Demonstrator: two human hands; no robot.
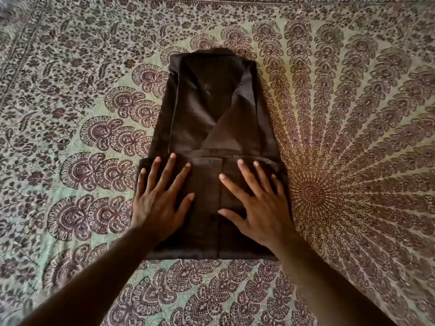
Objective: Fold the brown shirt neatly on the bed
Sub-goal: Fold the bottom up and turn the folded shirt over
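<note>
Our left hand (157,203) and right hand (256,208) press flat, fingers straight, on the brown shirt (211,128) lying mid-bed (353,137). Sides are folded in, bottom turned up; we judge one more fold remains.

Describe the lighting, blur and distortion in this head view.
Head view: dim, warm light, brightest on the bedspread at right; the brown shirt reads nearly black, its folds faint. Wide-angle bending curves the pattern toward the edges, and the corners go soft. Left hand and right hand are fairly sharp; no glare.
</note>
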